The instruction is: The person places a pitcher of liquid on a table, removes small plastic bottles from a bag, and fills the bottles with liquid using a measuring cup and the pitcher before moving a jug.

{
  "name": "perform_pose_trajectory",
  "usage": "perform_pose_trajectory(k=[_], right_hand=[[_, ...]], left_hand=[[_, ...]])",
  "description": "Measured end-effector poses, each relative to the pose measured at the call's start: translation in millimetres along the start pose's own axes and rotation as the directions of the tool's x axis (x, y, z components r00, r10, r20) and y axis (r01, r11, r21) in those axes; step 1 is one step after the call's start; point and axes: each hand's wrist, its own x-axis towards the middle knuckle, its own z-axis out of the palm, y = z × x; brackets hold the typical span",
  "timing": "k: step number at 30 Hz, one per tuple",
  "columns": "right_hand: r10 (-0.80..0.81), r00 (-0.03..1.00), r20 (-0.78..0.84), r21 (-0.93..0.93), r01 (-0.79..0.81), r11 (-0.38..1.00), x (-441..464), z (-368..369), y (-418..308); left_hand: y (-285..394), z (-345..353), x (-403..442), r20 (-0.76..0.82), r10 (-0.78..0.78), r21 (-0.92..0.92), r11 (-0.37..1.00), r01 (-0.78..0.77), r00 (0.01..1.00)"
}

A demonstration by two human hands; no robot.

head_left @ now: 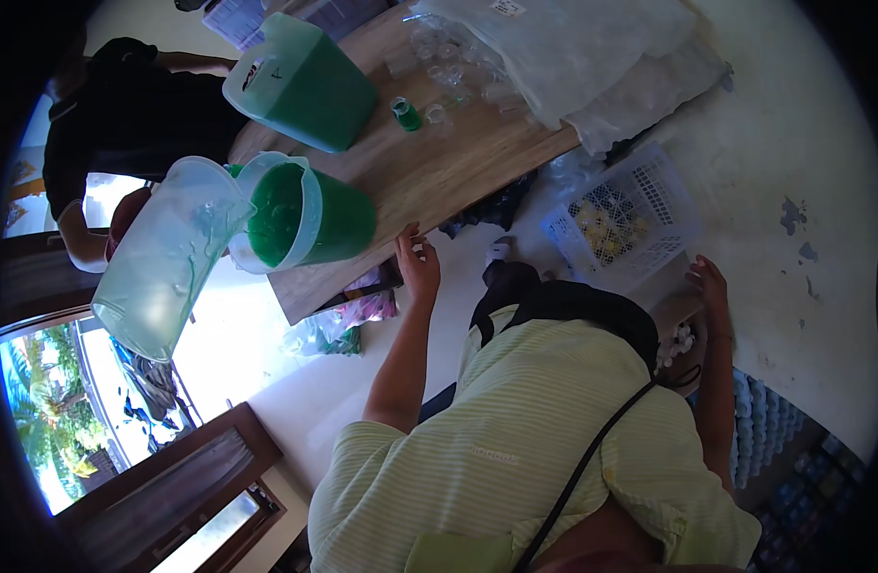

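My left hand [419,264] is beside the near edge of the wooden table [458,181], fingers loosely apart with nothing in them. To its left stands a clear pitcher of green liquid [343,218], and a co-worker in dark clothes tips a large clear, nearly emptied container [162,263] at its mouth. My right hand [709,284] is to the right of a white plastic basket [630,224] with small yellowish items, its fingers slightly curled and apart, holding nothing visible. A small jar with green liquid [405,115] sits on the table.
A big square container of green liquid [315,86] stands on the table's far part. Clear empty jars [448,57] lie beside large plastic bags [572,48]. Bagged items [348,320] are under the table. A box with small white pieces [679,346] is by my right arm.
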Motion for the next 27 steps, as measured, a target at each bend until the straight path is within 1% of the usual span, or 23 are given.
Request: perform_pose_trajectory(k=[2,5,11,14,17,20,23,26,27], right_hand=[[-0.001,1.000,0.007,0.015,0.001,1.000,-3.8,2.5,-1.3],[-0.003,1.000,-0.010,0.014,0.003,1.000,-25.1,13.3,-19.8],[-0.012,0.999,-0.053,0.066,0.016,0.998,-25.0,7.2,-0.4],[-0.033,0.998,-0.047,0.166,0.040,0.985,-31.2,5.0,12.4],[-0.040,0.992,-0.119,0.049,0.046,0.998,-55.6,24.4,-4.3],[-0.022,0.992,-0.127,0.037,0.027,0.999,-61.0,39.2,-3.2],[-0.024,0.996,-0.086,0.039,0.027,0.999,-63.5,58.7,-6.0],[0.009,0.998,-0.061,0.106,-0.003,0.994,-77.1,86.4,-25.8],[0.019,0.998,-0.061,0.097,-0.013,0.995,-79.2,96.7,-30.2]], left_hand=[[1.9,-1.4,-0.4,0.026,-0.007,-0.003,1.000,0.007,1.000],[8.4,-1.7,0.3,0.021,0.022,-0.008,1.000,-0.022,1.000],[4.2,-0.4,1.9,0.092,0.029,-0.064,0.998,-0.023,0.995],[4.6,0.2,7.2,0.145,0.042,-0.081,0.996,-0.030,0.989],[4.4,3.1,17.3,0.203,0.092,-0.137,0.988,-0.064,0.975],[1.8,2.8,31.1,0.259,0.176,-0.174,0.976,-0.133,0.950],[5.9,-6.8,45.4,0.311,0.207,-0.191,0.970,-0.152,0.928],[-0.5,-18.3,52.5,0.337,0.212,-0.220,0.965,-0.142,0.917],[-5.0,-22.2,54.1,0.343,0.219,-0.213,0.965,-0.151,0.913]])
